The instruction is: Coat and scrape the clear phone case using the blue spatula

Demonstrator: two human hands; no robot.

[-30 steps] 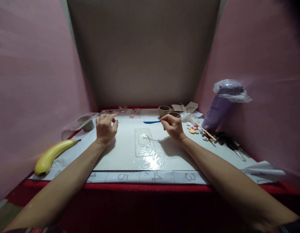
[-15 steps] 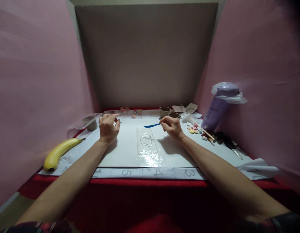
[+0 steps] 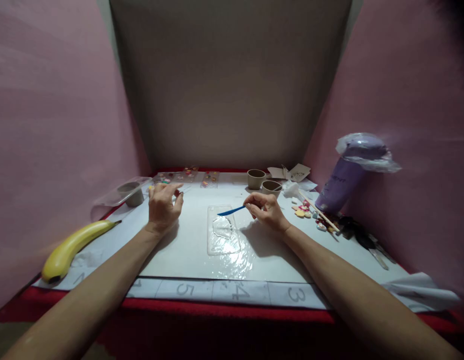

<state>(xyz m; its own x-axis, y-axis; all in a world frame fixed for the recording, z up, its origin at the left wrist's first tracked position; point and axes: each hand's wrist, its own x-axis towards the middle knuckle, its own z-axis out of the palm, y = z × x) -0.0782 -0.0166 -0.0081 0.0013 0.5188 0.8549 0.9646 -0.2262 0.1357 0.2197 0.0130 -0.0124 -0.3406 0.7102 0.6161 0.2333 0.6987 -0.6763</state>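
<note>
My right hand [image 3: 267, 212] pinches a slim blue plastic spatula [image 3: 230, 211], its blade pointing left over the top part of a clear phone case [image 3: 211, 245]. The case lies flat on a white board [image 3: 179, 257], and a glossy whitish ring of glue or cream [image 3: 222, 227] marks its middle. To the left, my left hand [image 3: 164, 206] hovers above the board, index finger and thumb apart; its other fingers are curled and partly hidden. I see nothing held in it.
A banana [image 3: 79, 246] and a grey cup [image 3: 133, 194] are at left. Two cups [image 3: 256, 179] stand behind, near packs of charms [image 3: 209, 180]. On the right are loose charms [image 3: 300, 213], a wooden stick [image 3: 322, 212], scissors [image 3: 367, 242] and a purple bag [image 3: 340, 182].
The view has shifted, so the board's front edge sits lower. The blue spatula has come down closer over the phone case. My left hand keeps nearly the same pose.
</note>
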